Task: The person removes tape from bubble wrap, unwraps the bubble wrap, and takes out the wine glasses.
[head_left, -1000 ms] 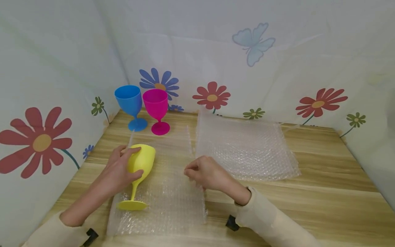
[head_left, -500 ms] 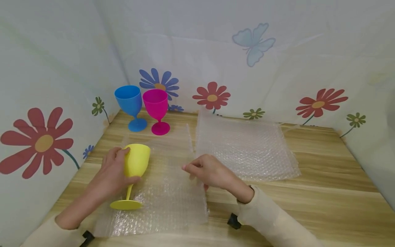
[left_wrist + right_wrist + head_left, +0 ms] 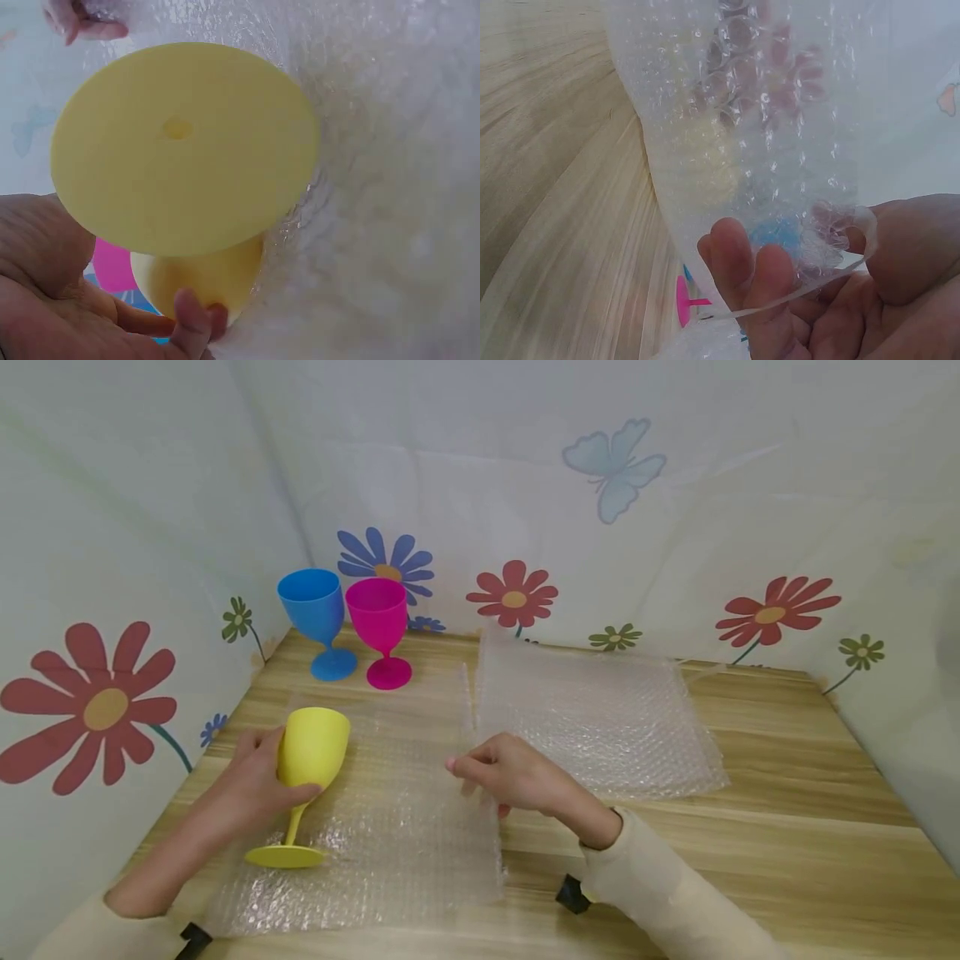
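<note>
My left hand (image 3: 247, 789) grips a yellow plastic goblet (image 3: 313, 752) by its bowl. The goblet tilts slightly, its round foot low over the left part of a clear bubble wrap piece (image 3: 405, 860). From below, in the left wrist view, the goblet's foot (image 3: 180, 165) hides the stem and much of the bowl. My right hand (image 3: 517, 777) pinches the bubble wrap near its right edge and holds it up. In the right wrist view the lifted bubble wrap (image 3: 772, 150) curves past the fingers, and the yellow goblet shows blurred through it.
A blue goblet (image 3: 315, 606) and a pink goblet (image 3: 378, 614) stand upright at the back left. More bubble wrap (image 3: 600, 718) lies flat at the back right of the wooden table (image 3: 750, 860). Flower-printed cloth (image 3: 480, 510) hangs behind and at the sides.
My left hand has moved left with the yellow goblet, and the bubble wrap's left side has spread further left. My right hand stays nearly in place at the right edge.
</note>
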Available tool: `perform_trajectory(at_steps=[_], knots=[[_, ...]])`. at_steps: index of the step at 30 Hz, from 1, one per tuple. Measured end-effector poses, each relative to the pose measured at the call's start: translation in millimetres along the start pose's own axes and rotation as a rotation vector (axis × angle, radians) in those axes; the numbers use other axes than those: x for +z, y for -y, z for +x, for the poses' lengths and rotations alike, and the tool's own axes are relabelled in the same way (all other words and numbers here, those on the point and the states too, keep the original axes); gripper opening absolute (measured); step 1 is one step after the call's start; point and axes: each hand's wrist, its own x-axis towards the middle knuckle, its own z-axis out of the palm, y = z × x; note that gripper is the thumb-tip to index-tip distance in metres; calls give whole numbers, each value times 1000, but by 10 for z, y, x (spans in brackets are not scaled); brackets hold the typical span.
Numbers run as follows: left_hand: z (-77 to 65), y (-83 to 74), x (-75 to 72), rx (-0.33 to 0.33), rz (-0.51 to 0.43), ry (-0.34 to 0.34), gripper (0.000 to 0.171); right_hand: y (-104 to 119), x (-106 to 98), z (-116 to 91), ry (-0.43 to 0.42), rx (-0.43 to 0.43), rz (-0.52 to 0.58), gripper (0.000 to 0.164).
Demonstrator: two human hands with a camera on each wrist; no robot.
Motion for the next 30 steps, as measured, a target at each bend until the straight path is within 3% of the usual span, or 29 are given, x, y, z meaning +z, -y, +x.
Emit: perform_trajectory(at_steps=[5, 11, 14, 22, 27, 30], knots=[[13, 55, -24, -3, -35, 39, 106, -6, -10, -6, 15, 16, 33, 50], [19, 53, -34, 0, -159, 48, 112, 6, -24, -16, 32, 12, 42, 52], [19, 46, -44, -1, -164, 72, 110, 4, -34, -23, 33, 15, 40, 51], [43, 27, -65, 7, -2, 24, 106, 9, -51, -18, 21, 14, 29, 52], [71, 36, -50, -61, 6, 1, 114, 16, -48, -16, 14, 11, 30, 50], [71, 39, -34, -103, -7, 0, 114, 19, -47, -10, 13, 2, 23, 40]])
